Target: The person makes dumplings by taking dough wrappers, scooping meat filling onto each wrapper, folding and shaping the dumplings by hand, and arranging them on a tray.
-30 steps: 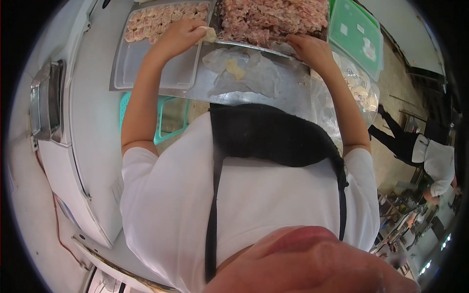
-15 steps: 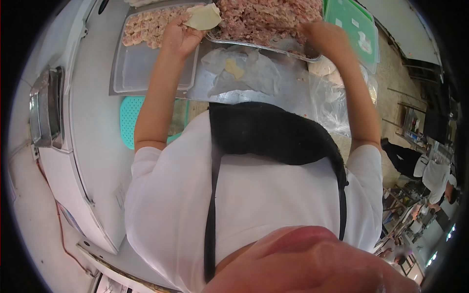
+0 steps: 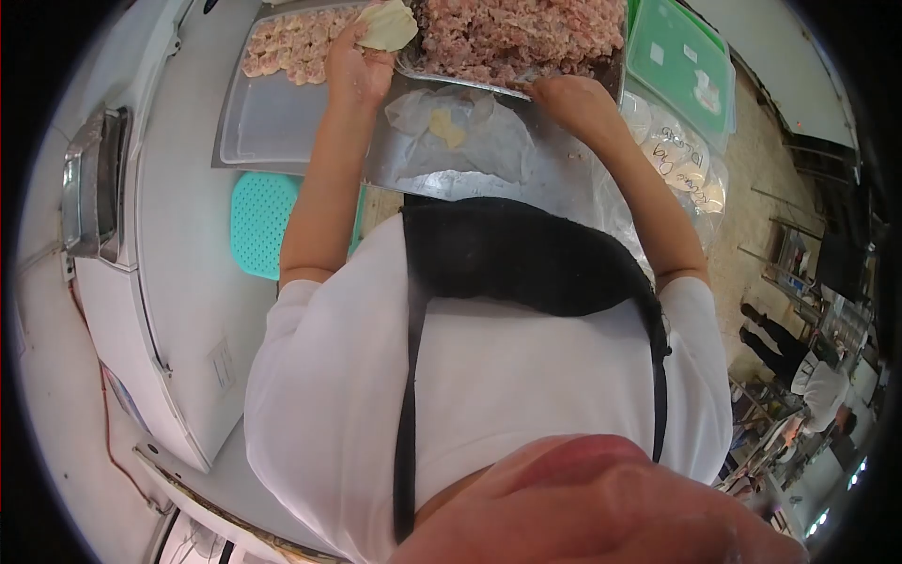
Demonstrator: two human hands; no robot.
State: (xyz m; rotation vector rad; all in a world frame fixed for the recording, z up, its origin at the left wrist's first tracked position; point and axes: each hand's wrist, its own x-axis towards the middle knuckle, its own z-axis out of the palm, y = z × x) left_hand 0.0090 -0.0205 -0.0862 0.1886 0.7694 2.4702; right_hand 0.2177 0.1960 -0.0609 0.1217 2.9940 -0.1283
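Observation:
My left hand (image 3: 361, 75) is closed on a pale, round dumpling wrapper (image 3: 389, 25), holding it by its lower left edge beside the meat tray. My right hand (image 3: 575, 105) is at the near rim of a metal tray (image 3: 470, 85) heaped with minced meat filling (image 3: 521, 39). Its fingers are curled, and whatever they grip is hidden. Left of the filling, rows of filled dumplings (image 3: 291, 45) lie in the far part of a shallow plastic tray (image 3: 272, 117). A clear plastic bag (image 3: 503, 141) with a yellowish wrapper piece (image 3: 447, 128) lies between my forearms.
Bagged pale rounds (image 3: 691, 164) with handwriting on the plastic sit at the right edge of the metal table (image 3: 564, 174). Green lids (image 3: 672, 56) are stacked behind them. A teal perforated basket (image 3: 258, 226) is below the left tray. Another person (image 3: 817, 385) stands far off at right.
My right hand has moved left and toward me, from over the filling to the tray's near rim. My left hand still holds the wrapper and has shifted slightly.

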